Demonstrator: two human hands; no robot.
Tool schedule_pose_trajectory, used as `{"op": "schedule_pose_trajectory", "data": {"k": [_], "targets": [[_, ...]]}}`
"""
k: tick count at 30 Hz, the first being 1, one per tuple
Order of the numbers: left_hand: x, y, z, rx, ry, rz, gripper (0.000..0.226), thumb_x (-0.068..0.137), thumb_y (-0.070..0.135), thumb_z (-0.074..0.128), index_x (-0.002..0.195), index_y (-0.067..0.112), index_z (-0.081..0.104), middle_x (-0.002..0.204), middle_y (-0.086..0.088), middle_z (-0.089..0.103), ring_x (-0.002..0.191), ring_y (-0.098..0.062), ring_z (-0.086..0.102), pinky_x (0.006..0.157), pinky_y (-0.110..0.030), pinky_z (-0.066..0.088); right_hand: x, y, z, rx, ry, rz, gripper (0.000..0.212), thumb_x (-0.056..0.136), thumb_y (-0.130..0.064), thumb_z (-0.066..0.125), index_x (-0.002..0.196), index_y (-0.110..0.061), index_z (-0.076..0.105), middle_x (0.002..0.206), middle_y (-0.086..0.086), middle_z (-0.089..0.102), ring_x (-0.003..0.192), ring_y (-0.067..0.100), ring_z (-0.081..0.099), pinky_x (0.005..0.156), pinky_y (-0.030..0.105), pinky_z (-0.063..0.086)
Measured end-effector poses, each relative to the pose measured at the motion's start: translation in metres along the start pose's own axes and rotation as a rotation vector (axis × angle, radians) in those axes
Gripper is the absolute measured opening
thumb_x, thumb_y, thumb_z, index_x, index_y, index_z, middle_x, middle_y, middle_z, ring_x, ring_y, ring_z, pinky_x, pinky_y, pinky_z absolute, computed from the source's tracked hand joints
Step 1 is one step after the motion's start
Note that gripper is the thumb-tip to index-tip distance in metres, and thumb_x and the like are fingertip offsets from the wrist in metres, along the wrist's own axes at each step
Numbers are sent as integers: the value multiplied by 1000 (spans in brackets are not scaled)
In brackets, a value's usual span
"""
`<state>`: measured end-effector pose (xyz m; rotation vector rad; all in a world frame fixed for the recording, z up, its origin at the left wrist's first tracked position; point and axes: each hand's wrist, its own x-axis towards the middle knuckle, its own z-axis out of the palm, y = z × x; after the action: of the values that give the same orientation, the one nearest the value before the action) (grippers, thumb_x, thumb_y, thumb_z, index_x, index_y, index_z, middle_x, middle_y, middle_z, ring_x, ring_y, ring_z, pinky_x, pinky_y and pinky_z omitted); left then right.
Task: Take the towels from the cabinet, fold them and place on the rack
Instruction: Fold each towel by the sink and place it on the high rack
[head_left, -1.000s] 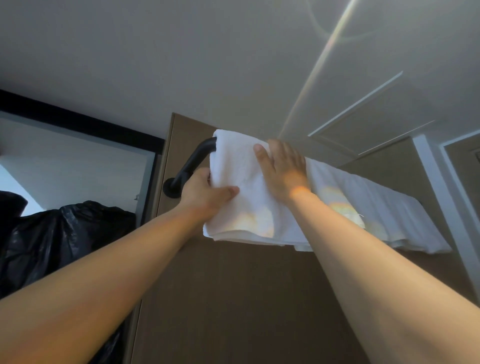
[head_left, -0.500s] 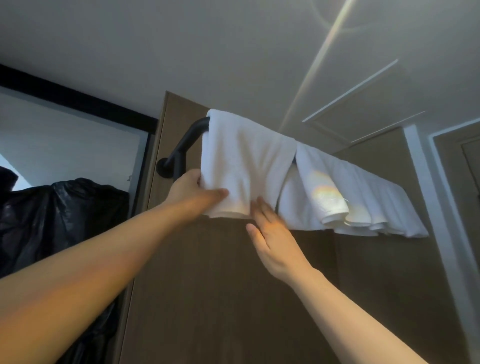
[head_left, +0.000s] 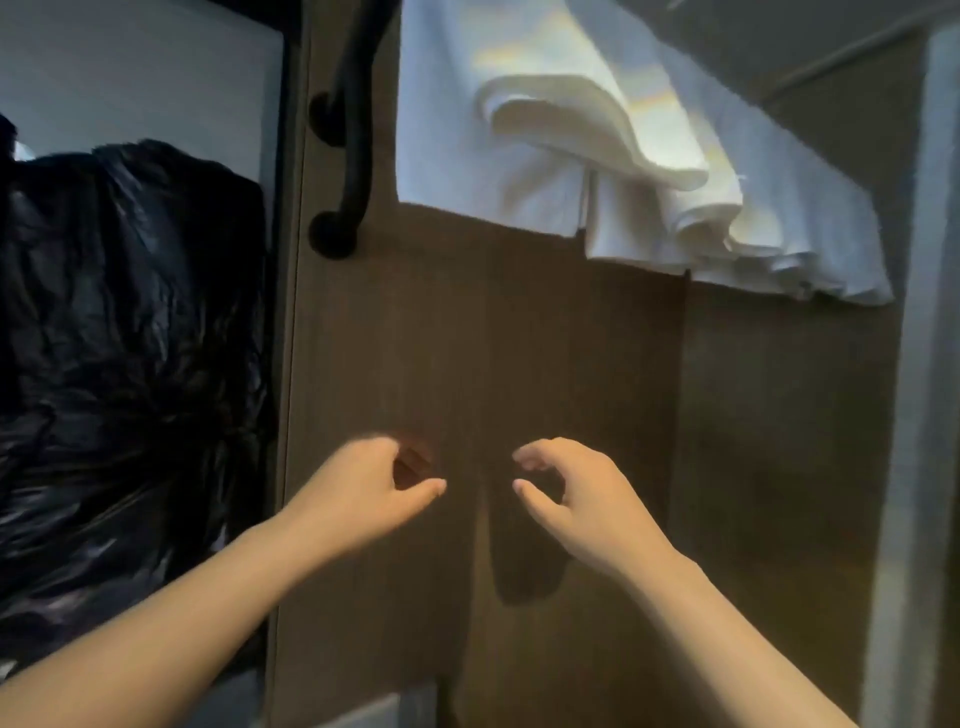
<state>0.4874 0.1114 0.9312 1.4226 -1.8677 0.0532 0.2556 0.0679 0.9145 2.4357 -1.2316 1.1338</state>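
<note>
White towels (head_left: 519, 130) hang over the black rack (head_left: 356, 156) high on the brown panel (head_left: 519, 338). Their row runs left to right, lower edges free, and the right ones are bunched. A black plastic bag (head_left: 130, 338) bulges at the left. Well below the towels, the left hand (head_left: 363, 493) and right hand (head_left: 582, 499) hover, each grip loosely curled and empty.

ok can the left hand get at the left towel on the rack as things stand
Probably yes: the left hand is empty and sits below the left towel, with only bare brown panel between them, so a reach straight up looks unblocked.
</note>
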Motion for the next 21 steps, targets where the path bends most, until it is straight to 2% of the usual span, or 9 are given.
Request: {"op": "schedule_pose_trajectory", "data": {"k": [3,6,10,13,15,18,21], "targets": [[-35,-23,32,-27,-40,18,14,83,30,72,92,29,61,89,14,64,81,-1,61,78,-26,53,-36,7,27,-13,-95,28,28,94,-37,55,121,-30,60,111,-15,62,105,4,56,92,22,43],[-72,-49,61,10,-90,-28,17,83,31,71,93,33,57,92,16,61,83,0,58,80,-25,51,-73,11,56,-7,-198,63,28,94,-38,55,121,-32,59,112,-17,61,104,2,56,87,16,41],[-124,-84,91,26,-178,-138,17,85,30,70,97,30,58,95,12,60,83,-2,57,80,-24,50,-116,7,93,21,-342,85,29,93,-35,57,121,-27,60,113,-12,63,106,7,57,89,22,43],[-164,-107,105,22,-221,-231,17,85,32,69,97,32,57,93,18,59,85,0,57,77,-22,49,-141,-1,118,52,-435,117,31,93,-33,59,123,-25,61,116,-8,65,109,9,58,93,27,46],[-190,-120,115,21,-257,-291,17,85,33,69,96,35,56,93,21,58,85,2,56,77,-21,49,-154,-6,136,77,-489,139,33,93,-34,59,125,-25,61,118,-8,64,109,9,59,93,27,48],[-222,-137,130,9,-352,-369,16,86,34,67,98,34,57,100,15,62,88,-2,58,82,-24,50,-168,-16,164,113,-573,150,32,93,-33,59,124,-23,62,117,-5,66,107,12,60,89,28,49],[-250,-154,140,-1,-395,-447,17,87,36,67,102,32,60,104,13,63,91,-4,60,84,-21,49,-184,-26,194,146,-654,172,33,94,-34,58,126,-23,61,117,-7,65,106,10,59,86,22,46]]}}
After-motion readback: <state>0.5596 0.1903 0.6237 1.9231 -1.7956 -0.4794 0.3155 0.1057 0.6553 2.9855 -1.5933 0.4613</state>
